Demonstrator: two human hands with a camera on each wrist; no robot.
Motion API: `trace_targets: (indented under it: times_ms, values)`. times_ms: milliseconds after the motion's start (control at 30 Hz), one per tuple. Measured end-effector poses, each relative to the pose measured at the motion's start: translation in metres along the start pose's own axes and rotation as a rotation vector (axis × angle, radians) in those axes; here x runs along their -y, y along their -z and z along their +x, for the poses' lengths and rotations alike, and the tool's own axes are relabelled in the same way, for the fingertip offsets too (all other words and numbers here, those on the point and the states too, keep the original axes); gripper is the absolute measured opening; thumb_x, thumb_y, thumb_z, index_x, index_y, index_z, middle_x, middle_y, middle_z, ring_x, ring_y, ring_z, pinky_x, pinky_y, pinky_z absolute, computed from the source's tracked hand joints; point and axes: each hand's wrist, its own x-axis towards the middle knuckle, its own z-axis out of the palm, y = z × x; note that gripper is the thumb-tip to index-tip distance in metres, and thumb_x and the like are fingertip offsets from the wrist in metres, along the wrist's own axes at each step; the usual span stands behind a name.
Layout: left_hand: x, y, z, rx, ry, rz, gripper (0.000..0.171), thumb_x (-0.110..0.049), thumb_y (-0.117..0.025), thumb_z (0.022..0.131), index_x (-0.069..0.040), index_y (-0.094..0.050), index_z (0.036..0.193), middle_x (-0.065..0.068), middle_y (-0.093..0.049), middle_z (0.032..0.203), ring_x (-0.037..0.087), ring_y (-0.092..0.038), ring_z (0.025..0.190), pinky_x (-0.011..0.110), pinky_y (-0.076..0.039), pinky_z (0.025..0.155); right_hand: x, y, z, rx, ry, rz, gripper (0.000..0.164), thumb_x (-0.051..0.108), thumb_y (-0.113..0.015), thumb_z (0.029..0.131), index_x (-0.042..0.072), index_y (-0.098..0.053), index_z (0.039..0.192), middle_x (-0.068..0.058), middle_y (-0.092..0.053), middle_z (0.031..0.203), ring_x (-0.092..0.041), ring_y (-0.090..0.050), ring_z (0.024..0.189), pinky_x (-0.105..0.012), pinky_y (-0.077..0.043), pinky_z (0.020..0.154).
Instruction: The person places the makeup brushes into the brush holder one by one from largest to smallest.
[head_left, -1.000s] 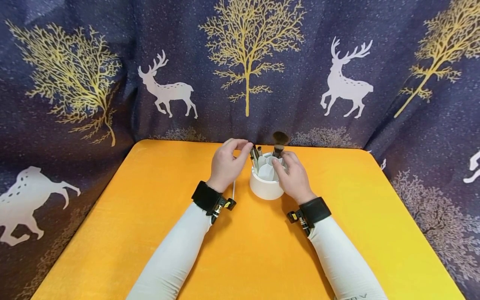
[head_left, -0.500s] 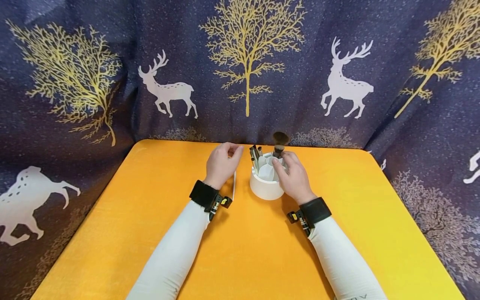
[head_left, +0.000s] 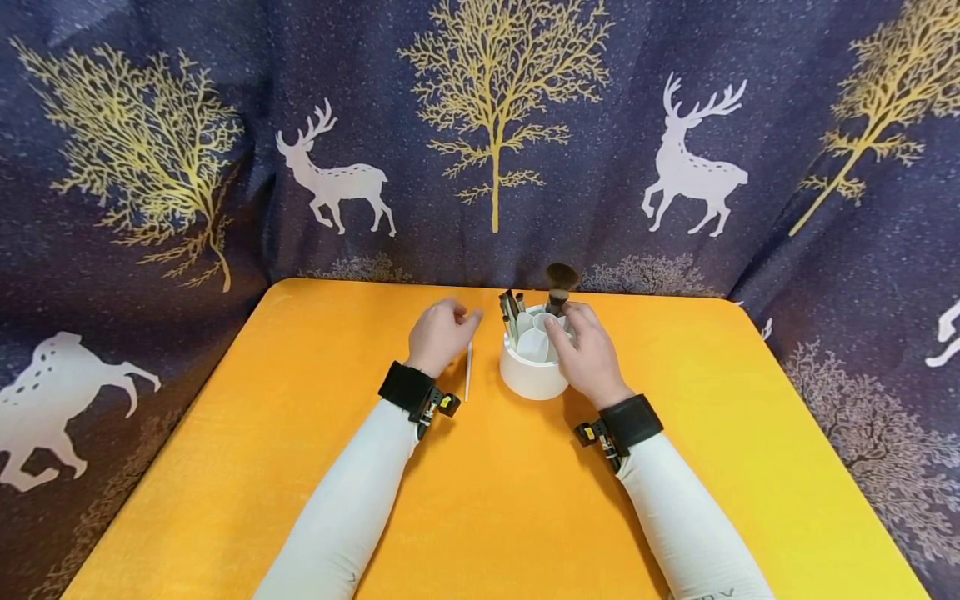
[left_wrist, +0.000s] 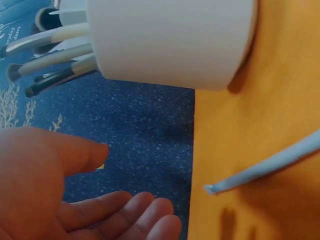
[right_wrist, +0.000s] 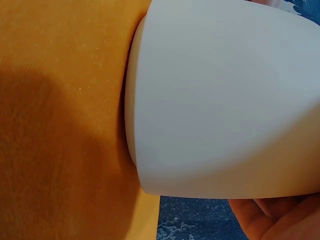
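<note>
A round white makeup brush holder (head_left: pixel 531 379) with several compartments stands upright on the table. My right hand (head_left: pixel 590 354) grips its right side, thumb over the rim and fingers around the outer wall. Small makeup brushes (left_wrist: pixel 55 62) lean from its left compartments, and a large fluffy makeup brush (head_left: pixel 562 276) rises at the back right. Left of the holder, my left hand (head_left: pixel 441 335) hovers with nothing in it, thumb apart from loosely bent fingers. A slim white stick (head_left: pixel 468 375) lies on the table close to that hand; the hand hides its far end in the head view.
An orange cloth covers the table (head_left: pixel 480 517). Directly behind its far edge hangs a dark blue curtain (head_left: pixel 450 250) printed with white deer and golden trees. Each wrist wears a black strap (head_left: pixel 408 392) with a small camera.
My left hand has drawn away from the small brushes, leftward and toward me, and more of the white stick shows. The right hand and the holder have stayed in place.
</note>
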Motion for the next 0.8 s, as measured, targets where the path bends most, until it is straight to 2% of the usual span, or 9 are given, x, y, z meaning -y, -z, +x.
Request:
trace_targets:
  times_ms: [267, 467, 567, 667, 800]
  values:
    - [0.007, -0.006, 0.001, 0.046, 0.062, 0.061, 0.047, -0.044, -0.074, 0.107, -0.002, -0.077, 0.128, 0.015, -0.079, 0.112, 0.03, -0.071, 0.089, 0.049, -0.058, 0.083, 0.0, 0.0, 0.0, 0.0, 0.001, 0.003, 0.057, 0.041, -0.056, 0.116, -0.007, -0.067, 0.145, -0.022, -0.06, 0.15, -0.042, -0.063, 0.13, -0.06, -0.049, 0.114]
    - [0.01, -0.01, 0.001, 0.092, 0.093, 0.096, 0.041, -0.042, -0.076, 0.107, -0.004, -0.076, 0.12, 0.012, -0.076, 0.099, 0.027, -0.069, 0.077, 0.046, -0.057, 0.079, -0.001, 0.0, 0.0, -0.004, 0.002, 0.008, 0.055, 0.041, -0.056, 0.116, -0.006, -0.068, 0.143, -0.021, -0.061, 0.15, -0.042, -0.063, 0.13, -0.06, -0.049, 0.113]
    - [0.01, -0.011, 0.0, 0.113, 0.11, 0.126, 0.038, -0.042, -0.078, 0.105, -0.005, -0.076, 0.114, 0.011, -0.074, 0.096, 0.025, -0.066, 0.077, 0.042, -0.053, 0.074, -0.002, -0.001, 0.0, -0.005, 0.002, 0.007, 0.055, 0.041, -0.056, 0.116, -0.006, -0.068, 0.143, -0.021, -0.061, 0.149, -0.042, -0.063, 0.13, -0.061, -0.049, 0.113]
    - [0.012, -0.014, 0.002, 0.137, 0.114, 0.142, 0.036, -0.039, -0.08, 0.103, -0.009, -0.07, 0.088, 0.004, -0.06, 0.075, 0.021, -0.056, 0.066, 0.035, -0.041, 0.06, -0.003, -0.001, 0.0, -0.007, 0.005, 0.006, 0.056, 0.041, -0.056, 0.116, -0.006, -0.068, 0.142, -0.021, -0.061, 0.149, -0.043, -0.063, 0.13, -0.061, -0.05, 0.113]
    - [0.013, -0.017, 0.003, 0.172, 0.116, 0.146, 0.052, -0.036, -0.08, 0.103, -0.016, -0.051, 0.065, -0.002, -0.035, 0.059, 0.018, -0.041, 0.053, 0.032, -0.025, 0.054, -0.002, -0.001, -0.001, -0.012, 0.011, 0.001, 0.056, 0.041, -0.055, 0.116, -0.007, -0.068, 0.142, -0.022, -0.061, 0.149, -0.043, -0.063, 0.129, -0.061, -0.05, 0.112]
